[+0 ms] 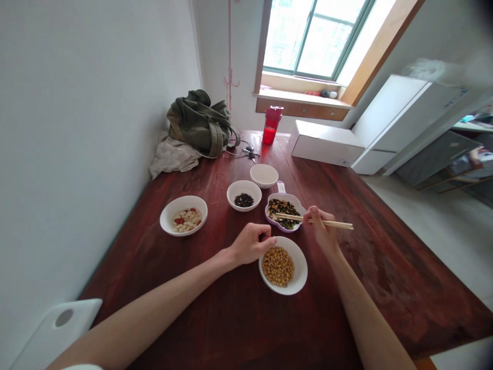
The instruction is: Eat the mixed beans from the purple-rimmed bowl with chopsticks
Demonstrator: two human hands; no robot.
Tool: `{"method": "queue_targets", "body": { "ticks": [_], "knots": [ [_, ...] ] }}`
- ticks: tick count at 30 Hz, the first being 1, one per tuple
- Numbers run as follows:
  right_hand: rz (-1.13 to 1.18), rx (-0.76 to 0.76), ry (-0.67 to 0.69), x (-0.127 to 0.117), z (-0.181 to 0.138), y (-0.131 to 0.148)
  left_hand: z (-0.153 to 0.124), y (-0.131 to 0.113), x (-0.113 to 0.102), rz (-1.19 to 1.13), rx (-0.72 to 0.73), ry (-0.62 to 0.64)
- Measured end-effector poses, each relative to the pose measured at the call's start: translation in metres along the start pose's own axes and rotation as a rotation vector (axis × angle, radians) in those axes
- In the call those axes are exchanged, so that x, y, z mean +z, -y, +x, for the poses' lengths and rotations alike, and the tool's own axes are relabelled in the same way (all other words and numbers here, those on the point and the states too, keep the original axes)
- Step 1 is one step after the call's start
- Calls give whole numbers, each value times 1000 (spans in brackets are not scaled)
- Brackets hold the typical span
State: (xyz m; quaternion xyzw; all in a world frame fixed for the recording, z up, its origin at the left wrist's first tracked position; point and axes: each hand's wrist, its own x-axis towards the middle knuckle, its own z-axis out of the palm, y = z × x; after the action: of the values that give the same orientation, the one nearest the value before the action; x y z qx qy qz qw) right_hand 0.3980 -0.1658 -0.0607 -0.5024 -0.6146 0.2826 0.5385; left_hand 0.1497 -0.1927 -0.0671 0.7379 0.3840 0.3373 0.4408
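Note:
My right hand (321,226) grips a pair of wooden chopsticks (339,224). Their tips reach into a purple-rimmed, flower-shaped dish (272,223) that holds a mix of dark and pale bits. Nearer to me, a white bowl (300,272) contains yellow soybeans (278,267). With its fingers curled, my left hand (250,244) is at this bowl's left rim, the thumb lying on the edge. Beyond my left hand stand a white bowl of small black seeds (244,200) and another white bowl (264,176). Farther left is a bowl of pale and reddish-brown nuts or seeds (187,220).
At the back of the dark red wooden table (208,318) are a green bag (202,123) on a pale cloth (175,154), keys (251,153), a red shaker bottle (271,125) and a white box (327,144). A wall borders the left side. A white chair back (57,329) shows lower left.

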Motion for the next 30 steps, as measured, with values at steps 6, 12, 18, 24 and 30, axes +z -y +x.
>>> {"method": "queue_targets", "body": {
  "ticks": [6, 12, 18, 24, 30],
  "knots": [
    [28, 32, 24, 1, -2, -3, 0, 2, 0, -1, 4, 6],
    [8, 36, 20, 4, -3, -5, -1, 3, 0, -3, -1, 11],
    [37, 37, 40, 3, -2, -8, 0, 5, 1, 3, 6, 5],
    [17, 60, 73, 2, -2, -10, 0, 5, 1, 3, 7, 9],
    [20, 44, 108, 4, -2, -9, 0, 4, 1, -9, 1, 12]
  ]
}}
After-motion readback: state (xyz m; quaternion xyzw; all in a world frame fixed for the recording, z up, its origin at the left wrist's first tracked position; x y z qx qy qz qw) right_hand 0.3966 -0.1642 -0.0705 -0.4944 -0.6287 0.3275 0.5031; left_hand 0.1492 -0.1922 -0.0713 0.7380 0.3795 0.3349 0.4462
